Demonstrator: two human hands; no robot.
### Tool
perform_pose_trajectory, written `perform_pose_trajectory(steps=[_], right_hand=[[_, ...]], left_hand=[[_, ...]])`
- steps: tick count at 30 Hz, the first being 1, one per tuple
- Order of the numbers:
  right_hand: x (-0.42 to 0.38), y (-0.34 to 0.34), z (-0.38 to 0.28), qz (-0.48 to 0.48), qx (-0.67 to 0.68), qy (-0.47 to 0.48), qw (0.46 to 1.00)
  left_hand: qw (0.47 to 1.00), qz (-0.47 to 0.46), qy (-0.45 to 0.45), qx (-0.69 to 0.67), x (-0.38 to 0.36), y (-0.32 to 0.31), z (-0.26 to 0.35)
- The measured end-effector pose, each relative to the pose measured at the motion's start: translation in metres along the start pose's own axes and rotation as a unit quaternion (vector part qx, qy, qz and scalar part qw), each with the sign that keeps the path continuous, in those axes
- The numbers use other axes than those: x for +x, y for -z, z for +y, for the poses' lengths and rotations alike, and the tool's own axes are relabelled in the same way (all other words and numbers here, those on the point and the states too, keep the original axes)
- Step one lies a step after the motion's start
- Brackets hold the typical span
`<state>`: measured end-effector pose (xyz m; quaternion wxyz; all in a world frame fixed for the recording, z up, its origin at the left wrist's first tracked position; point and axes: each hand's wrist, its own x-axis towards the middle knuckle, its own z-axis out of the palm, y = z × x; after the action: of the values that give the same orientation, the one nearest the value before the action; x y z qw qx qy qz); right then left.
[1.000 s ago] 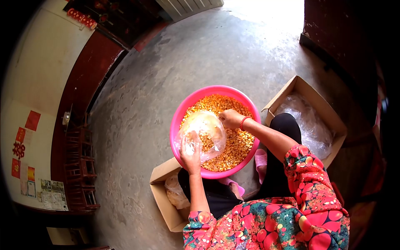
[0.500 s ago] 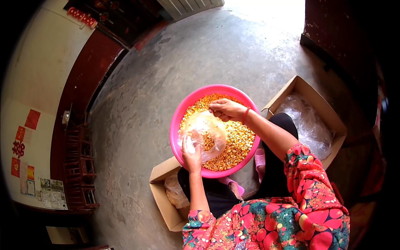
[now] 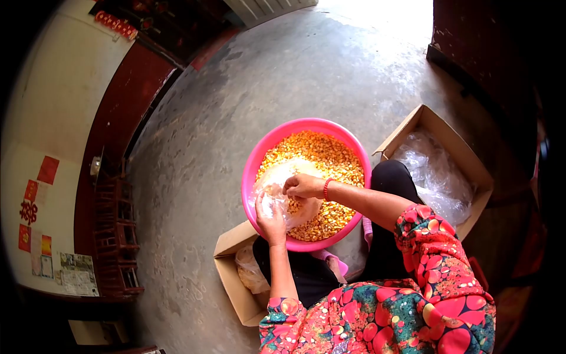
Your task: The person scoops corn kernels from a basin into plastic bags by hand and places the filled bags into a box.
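Plastic bag, one clear bag partly filled with corn kernels, sits over the near-left part of one pink basin, and both grips meet on it. Far to the left of the grips, the wall carries several red paper squares; one bears a large red double character, but the writing on the papers below it is too small to read. Nearer, one dark wooden rack stands by the wall on the concrete floor. Just below and left of the left grip lies one open cardboard box with a crumpled clear bag inside. The left hand comes up from below and its grip is closed on the bag's near edge, thumb and fingers pinching the plastic. Right beside it, the right hand, with one red band at the wrist, reaches in from the right, its grip curled over the bag's mouth; whether it holds kernels cannot be told. Loose corn kernels fill the basin beyond and to the right of both grips. Further right of the right grip stands a second, larger cardboard box holding clear plastic bags. No brand or label shows on either box.
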<state>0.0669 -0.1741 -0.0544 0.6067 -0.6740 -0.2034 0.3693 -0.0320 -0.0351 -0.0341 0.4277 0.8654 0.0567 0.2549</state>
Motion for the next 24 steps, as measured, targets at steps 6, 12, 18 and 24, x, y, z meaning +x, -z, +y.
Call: perform_pose_trajectory(steps=[6,12,18,24], right_hand=[[-0.007,0.006,-0.014,-0.047,-0.170,0.176,0.968],[-0.031,0.046,-0.059,-0.083,0.052,0.109,0.989],[-0.022,0.087,-0.035,0.219,0.039,0.129,0.966],[-0.017,0.078,0.008,0.278,-0.438,0.051,0.853]], left_hand=[[1.000,0.015,-0.008,0.002,0.000,0.001,0.001],[1.000,0.012,0.002,0.002,-0.001,0.003,0.003],[0.999,0.031,-0.006,-0.011,-0.001,0.000,-0.017],[0.998,0.031,-0.015,-0.043,-0.004,0.001,-0.034]])
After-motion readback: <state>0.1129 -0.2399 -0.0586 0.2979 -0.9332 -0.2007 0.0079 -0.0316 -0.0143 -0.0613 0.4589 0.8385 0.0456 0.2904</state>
